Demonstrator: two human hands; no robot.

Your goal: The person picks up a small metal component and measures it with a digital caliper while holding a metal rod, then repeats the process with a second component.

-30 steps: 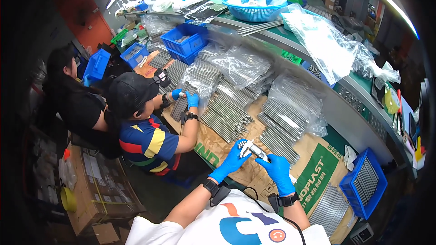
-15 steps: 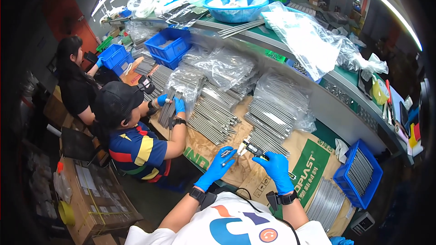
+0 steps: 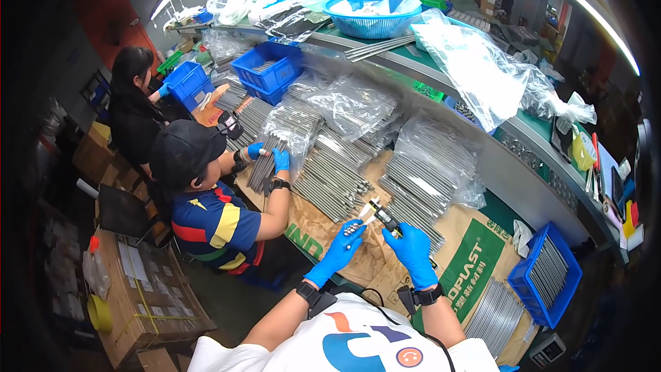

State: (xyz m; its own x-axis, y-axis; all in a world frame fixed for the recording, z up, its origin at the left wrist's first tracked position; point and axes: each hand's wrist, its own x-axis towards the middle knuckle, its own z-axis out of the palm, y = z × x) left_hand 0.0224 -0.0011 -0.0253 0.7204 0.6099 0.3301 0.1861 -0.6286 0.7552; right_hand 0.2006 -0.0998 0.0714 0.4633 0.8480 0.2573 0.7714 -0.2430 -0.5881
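Note:
My right hand (image 3: 412, 251), in a blue glove, grips a digital caliper (image 3: 387, 219) with a dark body and display. The caliper's silver jaws (image 3: 370, 213) point away to the upper left, a little apart from each other. My left hand (image 3: 339, 249), gloved in blue too, is closed around a few small silvery metal pieces (image 3: 352, 229) by its fingertips; their exact shape is too small to tell. Those pieces sit just beside the jaws. Beyond both hands, metal rods (image 3: 413, 215) lie in a pile on the brown paper-covered bench (image 3: 359, 260).
Plastic bags (image 3: 441, 151) cover more rods. A blue bin (image 3: 545, 275) of rods stands at right, near thinner rods (image 3: 497, 310). At left, a co-worker (image 3: 213, 213) in blue gloves handles rods; another person (image 3: 131, 117) is farther off. A raised shelf (image 3: 475, 114) runs behind.
The caliper has turned, its jaws swinging farther from me. My left hand has moved slightly right, its fingers still closed on the pieces. The whole view has shifted a little.

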